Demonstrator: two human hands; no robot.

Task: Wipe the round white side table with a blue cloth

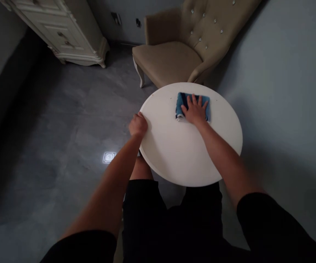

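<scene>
While the left hand point(138, 124) grips a white table point(174, 149), the right hand point(195, 111) presses a blue cloth point(180, 105)

As the left hand curls closed over the tabletop's left edge, the right hand lies flat, its fingers spread wide across the blue cloth. The folded fabric (a darker band runs through it, and its near edge is pale) rests on the far half of the tabletop. Beyond stands a tan armchair point(169, 60) with a buttoned back. On the floor point(65, 142) to the left, a bright square point(109, 157) bears a mark too small to read.
</scene>
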